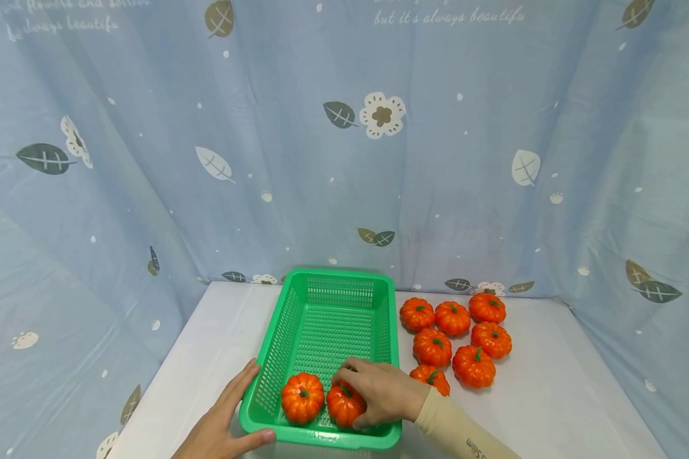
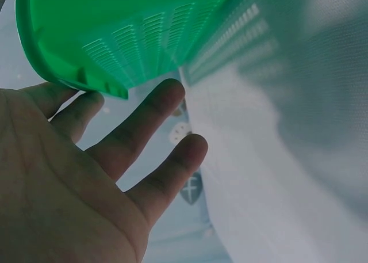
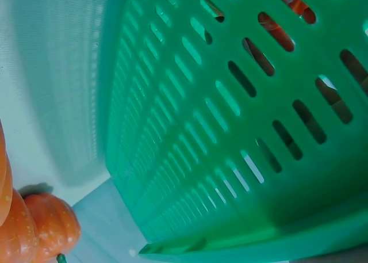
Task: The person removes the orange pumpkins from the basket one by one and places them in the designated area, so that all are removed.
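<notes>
A right hand (image 1: 381, 390) pinches a pumpkin (image 1: 343, 403) between thumb and fingers at the near end of a green basket (image 1: 321, 437), covering part of its orange skin; whether the pumpkin touches the basket floor cannot be told. A second pumpkin (image 1: 302, 398) sits just to its left, in plain sight. The left hand (image 1: 221, 427), its fingers spread, braces the basket's near left corner, the wrist cut off by the lower edge of the head view.

The right arm, in a beige sleeve (image 1: 456, 424) whose lettering runs partly out of view, crosses the basket's right rim and partly hides the nearest of seven loose pumpkins (image 1: 432, 347) grouped on the white table (image 1: 540, 370). From the right wrist, the slotted wall stands in the way, with only scraps of orange showing through; from the left wrist, the basket's contents are out of sight. Behind hangs a blue curtain (image 1: 298, 178) printed with leaves and flowers, its upper lettering cropped by the frame.
</notes>
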Tool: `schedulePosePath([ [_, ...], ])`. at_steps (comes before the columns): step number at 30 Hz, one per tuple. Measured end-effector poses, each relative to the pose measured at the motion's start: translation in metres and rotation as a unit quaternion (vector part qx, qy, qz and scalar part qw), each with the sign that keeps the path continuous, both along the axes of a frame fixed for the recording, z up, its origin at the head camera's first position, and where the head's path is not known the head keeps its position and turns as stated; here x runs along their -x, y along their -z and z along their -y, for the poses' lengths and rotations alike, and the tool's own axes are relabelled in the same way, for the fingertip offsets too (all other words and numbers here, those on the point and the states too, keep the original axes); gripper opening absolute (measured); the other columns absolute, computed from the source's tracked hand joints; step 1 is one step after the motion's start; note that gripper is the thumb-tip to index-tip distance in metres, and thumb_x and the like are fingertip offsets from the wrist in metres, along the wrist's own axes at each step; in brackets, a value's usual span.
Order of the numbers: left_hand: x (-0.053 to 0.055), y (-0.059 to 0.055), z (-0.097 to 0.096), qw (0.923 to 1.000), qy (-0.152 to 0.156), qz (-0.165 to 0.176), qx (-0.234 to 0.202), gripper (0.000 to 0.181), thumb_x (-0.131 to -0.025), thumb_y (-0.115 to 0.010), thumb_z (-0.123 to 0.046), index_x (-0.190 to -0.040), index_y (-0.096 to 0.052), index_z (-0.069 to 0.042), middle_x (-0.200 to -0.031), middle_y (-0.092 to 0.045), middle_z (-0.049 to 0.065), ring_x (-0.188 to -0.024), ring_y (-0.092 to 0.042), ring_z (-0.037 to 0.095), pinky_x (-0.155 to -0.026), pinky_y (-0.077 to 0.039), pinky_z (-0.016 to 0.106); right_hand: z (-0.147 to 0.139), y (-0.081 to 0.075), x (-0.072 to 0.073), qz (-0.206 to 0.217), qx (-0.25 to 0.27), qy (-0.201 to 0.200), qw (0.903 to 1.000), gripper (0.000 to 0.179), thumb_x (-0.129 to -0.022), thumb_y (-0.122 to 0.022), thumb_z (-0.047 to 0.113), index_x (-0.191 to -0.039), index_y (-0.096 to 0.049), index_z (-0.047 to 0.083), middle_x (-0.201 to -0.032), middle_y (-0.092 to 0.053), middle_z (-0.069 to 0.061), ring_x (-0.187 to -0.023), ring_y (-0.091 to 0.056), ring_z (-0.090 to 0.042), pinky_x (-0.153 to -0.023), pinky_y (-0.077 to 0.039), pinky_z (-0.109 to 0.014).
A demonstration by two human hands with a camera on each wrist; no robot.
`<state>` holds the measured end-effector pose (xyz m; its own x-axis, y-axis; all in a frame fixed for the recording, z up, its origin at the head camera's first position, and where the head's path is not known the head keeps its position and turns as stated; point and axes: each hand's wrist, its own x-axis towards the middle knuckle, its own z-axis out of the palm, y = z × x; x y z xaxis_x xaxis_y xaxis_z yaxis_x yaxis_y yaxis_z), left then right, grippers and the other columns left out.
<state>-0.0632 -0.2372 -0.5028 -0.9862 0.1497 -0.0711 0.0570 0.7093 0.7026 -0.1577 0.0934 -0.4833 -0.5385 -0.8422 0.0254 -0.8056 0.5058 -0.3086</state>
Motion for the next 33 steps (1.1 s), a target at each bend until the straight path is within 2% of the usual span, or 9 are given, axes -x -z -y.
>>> schedulePosePath([
  [17,0.0007,-0.0015,0.0003,0.9999,-0.001,0.016,-0.006,0.106,-0.080,-0.080,-0.058,-0.161,-0.014,-0.043,-0.168,-0.013,-0.005,-0.148,-0.026,0.041,-0.099,-0.040,0.073,-0.0010,0.0033,-0.0019,-0.014,0.037,-0.002,0.9992,0.058,-0.081,-0.082,0.047,-0.130,-0.062,0.022,-0.128,-0.058,0.006,-0.105,-0.060,-0.006,-0.082,-0.054,-0.024],
  [28,-0.0003,-0.0004,0.0012,0.9999,-0.001,0.012,-0.001,0.105,-0.080,-0.080,-0.058,-0.161,-0.014,-0.043,-0.168,-0.014,-0.004,-0.147,-0.027,0.041,-0.098,-0.041,0.073,-0.0013,0.0055,-0.0047,-0.017,0.112,0.007,0.9936,0.036,-0.095,-0.071,0.037,-0.127,-0.065,0.023,-0.128,-0.061,0.008,-0.104,-0.064,-0.007,-0.081,-0.054,-0.021],
  [33,0.0004,0.0006,0.0013,0.9999,0.000,0.012,-0.001,0.105,-0.080,-0.080,-0.058,-0.161,-0.014,-0.043,-0.168,-0.014,-0.004,-0.148,-0.027,0.041,-0.098,-0.040,0.072,-0.0029,0.0030,-0.0084,0.011,0.164,0.021,0.9862,0.032,-0.099,-0.068,0.029,-0.130,-0.062,0.025,-0.131,-0.060,0.008,-0.114,-0.061,-0.009,-0.090,-0.055,-0.026],
])
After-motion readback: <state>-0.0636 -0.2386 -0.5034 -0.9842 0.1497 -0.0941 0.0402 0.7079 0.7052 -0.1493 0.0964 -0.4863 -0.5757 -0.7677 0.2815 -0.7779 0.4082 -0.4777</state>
